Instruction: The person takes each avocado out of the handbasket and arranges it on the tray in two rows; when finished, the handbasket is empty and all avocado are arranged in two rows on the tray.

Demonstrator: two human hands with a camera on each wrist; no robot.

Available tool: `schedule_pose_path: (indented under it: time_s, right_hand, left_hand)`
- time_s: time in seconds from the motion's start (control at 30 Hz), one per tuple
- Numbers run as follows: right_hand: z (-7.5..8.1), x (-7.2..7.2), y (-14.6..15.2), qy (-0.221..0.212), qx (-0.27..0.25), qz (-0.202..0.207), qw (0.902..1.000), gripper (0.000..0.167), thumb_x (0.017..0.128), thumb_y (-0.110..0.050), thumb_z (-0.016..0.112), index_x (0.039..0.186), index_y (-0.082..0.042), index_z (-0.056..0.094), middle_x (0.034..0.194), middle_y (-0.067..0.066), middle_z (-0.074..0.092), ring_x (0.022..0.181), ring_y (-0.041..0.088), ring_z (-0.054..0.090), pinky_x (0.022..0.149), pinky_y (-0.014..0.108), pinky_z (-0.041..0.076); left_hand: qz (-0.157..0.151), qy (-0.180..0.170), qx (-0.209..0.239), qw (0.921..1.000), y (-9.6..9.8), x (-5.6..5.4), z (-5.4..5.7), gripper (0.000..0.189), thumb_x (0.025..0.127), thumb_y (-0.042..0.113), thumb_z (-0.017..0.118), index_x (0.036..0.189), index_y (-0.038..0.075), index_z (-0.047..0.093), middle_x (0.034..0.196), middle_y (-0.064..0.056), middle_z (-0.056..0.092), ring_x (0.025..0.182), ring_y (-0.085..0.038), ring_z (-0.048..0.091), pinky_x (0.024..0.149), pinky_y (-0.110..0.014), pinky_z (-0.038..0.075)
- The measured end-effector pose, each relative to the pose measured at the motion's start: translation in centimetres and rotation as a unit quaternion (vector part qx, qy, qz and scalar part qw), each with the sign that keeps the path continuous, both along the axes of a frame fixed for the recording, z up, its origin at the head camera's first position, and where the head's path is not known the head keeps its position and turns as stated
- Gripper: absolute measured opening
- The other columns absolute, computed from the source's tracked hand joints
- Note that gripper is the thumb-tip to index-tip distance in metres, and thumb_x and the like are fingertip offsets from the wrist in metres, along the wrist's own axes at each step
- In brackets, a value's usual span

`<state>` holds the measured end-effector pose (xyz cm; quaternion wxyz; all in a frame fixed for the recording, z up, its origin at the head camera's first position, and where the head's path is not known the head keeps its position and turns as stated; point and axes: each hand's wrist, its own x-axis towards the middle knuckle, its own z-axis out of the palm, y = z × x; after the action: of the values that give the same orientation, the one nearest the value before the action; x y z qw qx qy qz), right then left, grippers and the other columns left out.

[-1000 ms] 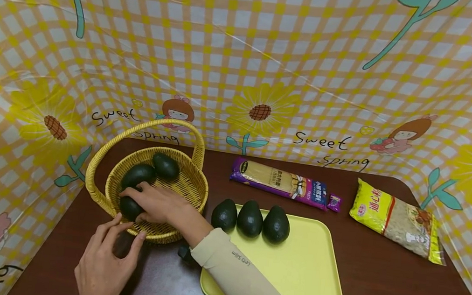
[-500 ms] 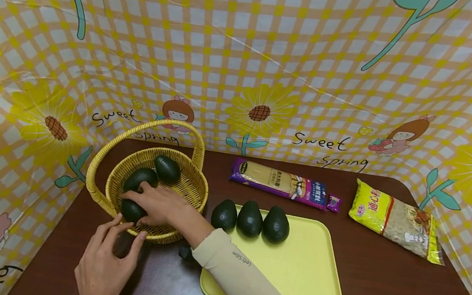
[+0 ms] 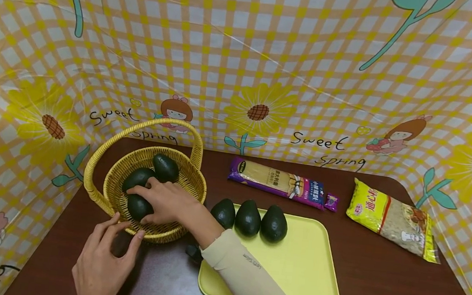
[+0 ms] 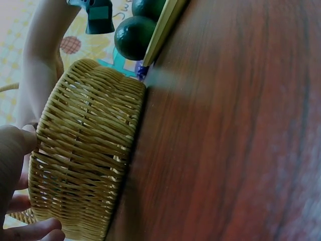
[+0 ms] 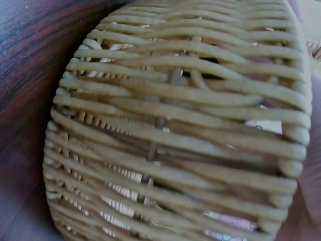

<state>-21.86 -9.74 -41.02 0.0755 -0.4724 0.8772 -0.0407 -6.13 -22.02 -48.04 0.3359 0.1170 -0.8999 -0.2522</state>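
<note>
A yellow wicker basket [image 3: 201, 186] with a tall hoop handle stands at the left of the table. My right hand [image 3: 168, 200] reaches into it, thumb and fingers curled around a dark green avocado [image 3: 138, 208] near the basket's front left wall. Two more avocados lie behind it, one [image 3: 136, 179] close to my fingertips and the other [image 3: 165, 167] further back. My left hand [image 3: 104, 258] holds the basket's near rim between thumb and fingers. In the left wrist view its thumb [image 4: 22, 138] meets the woven rim. Basket weave [image 5: 175, 120] fills the right wrist view, hiding the fruit.
Right of the basket lies a yellow tray [image 3: 293, 265], under my right sleeve [image 3: 254, 273]. Three avocados [image 3: 248, 218] stand along its back left. Behind it are a purple pasta packet [image 3: 277, 181] and, further right, a yellow pasta bag [image 3: 394, 220]. Patterned cloth [image 3: 265, 51] walls the table.
My right hand has shifted slightly right inside the basket, and the avocado it grips has moved with it. My left hand stays at the rim.
</note>
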Motion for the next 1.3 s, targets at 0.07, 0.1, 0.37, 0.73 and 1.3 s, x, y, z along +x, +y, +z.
schedule_pose_path:
  time_s: [0.07, 0.1, 0.37, 0.73, 1.3]
  right_hand:
    - [0.1, 0.0, 0.4, 0.0, -0.003, -0.002, 1.0, 0.078, 0.097, -0.054, 0.079, 0.165, -0.041, 0.042, 0.153, 0.007, 0.055, 0.099, 0.019, 0.075, 0.088, 0.033, 0.061]
    - [0.1, 0.0, 0.6, 0.001, -0.005, -0.002, 1.0, 0.079, 0.097, -0.054, 0.079, 0.165, -0.04, 0.042, 0.152, 0.007, 0.056, 0.097, 0.018, 0.074, 0.087, 0.033, 0.061]
    - [0.9, 0.3, 2.4, -0.004, -0.025, -0.001, 0.9997, 0.08, 0.097, -0.052, 0.079, 0.166, -0.037, 0.042, 0.149, 0.009, 0.056, 0.091, 0.017, 0.072, 0.081, 0.032, 0.06]
    - [1.6, 0.2, 5.4, -0.029, -0.081, -0.018, 0.9962, 0.081, 0.096, -0.05, 0.082, 0.166, -0.035, 0.043, 0.149, 0.008, 0.056, 0.094, 0.015, 0.071, 0.078, 0.031, 0.058]
    - [2.8, 1.6, 9.2, -0.038, -0.146, -0.036, 0.9879, 0.084, 0.094, -0.044, 0.086, 0.166, -0.034, 0.043, 0.15, 0.009, 0.056, 0.106, 0.019, 0.07, 0.082, 0.034, 0.059]
  left_hand:
    - [0.0, -0.001, 0.0, 1.0, 0.0, 0.0, 0.0, 0.037, 0.085, 0.037, 0.094, 0.11, 0.012, 0.082, 0.133, -0.01, 0.074, 0.089, -0.04, 0.073, 0.049, -0.052, 0.054]
    - [-0.001, -0.001, 0.0, 1.0, 0.0, 0.0, 0.0, 0.038, 0.084, 0.037, 0.094, 0.11, 0.012, 0.082, 0.133, -0.01, 0.074, 0.089, -0.039, 0.073, 0.05, -0.052, 0.054]
    - [0.002, 0.008, -0.007, 0.9999, 0.0, 0.0, 0.0, 0.038, 0.083, 0.035, 0.096, 0.109, 0.011, 0.082, 0.131, -0.01, 0.075, 0.088, -0.039, 0.073, 0.051, -0.055, 0.055]
    - [-0.001, 0.005, -0.008, 1.0, 0.0, 0.0, 0.1, 0.039, 0.082, 0.034, 0.096, 0.11, 0.011, 0.082, 0.131, -0.012, 0.074, 0.084, -0.039, 0.072, 0.05, -0.053, 0.055]
    - [0.003, 0.006, -0.015, 0.9999, 0.1, 0.0, 0.0, 0.039, 0.082, 0.034, 0.096, 0.109, 0.01, 0.082, 0.129, -0.013, 0.074, 0.073, -0.031, 0.069, 0.048, -0.04, 0.05]
